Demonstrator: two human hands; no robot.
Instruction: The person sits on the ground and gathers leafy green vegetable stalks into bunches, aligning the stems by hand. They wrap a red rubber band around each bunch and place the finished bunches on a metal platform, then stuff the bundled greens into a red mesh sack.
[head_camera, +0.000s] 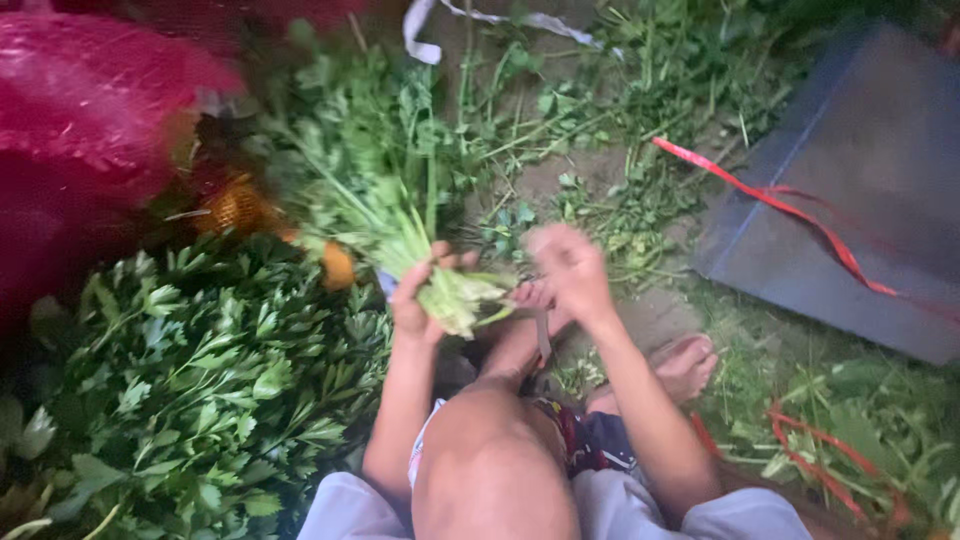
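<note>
Beside red mesh sack (90, 90), hands bundling greens (400, 230)

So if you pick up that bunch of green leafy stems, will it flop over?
Probably a little. The left hand grips the herb bunch by its pale stem ends, and the leafy tops splay outward, so they likely droop. It looks light, and its loose stems may slip.

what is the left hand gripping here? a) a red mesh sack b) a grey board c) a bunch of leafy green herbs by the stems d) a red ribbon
c: the left hand is closed around the pale stem ends of the bunch of leafy green herbs, while the red ribbon lies apart across the grey board.
</note>
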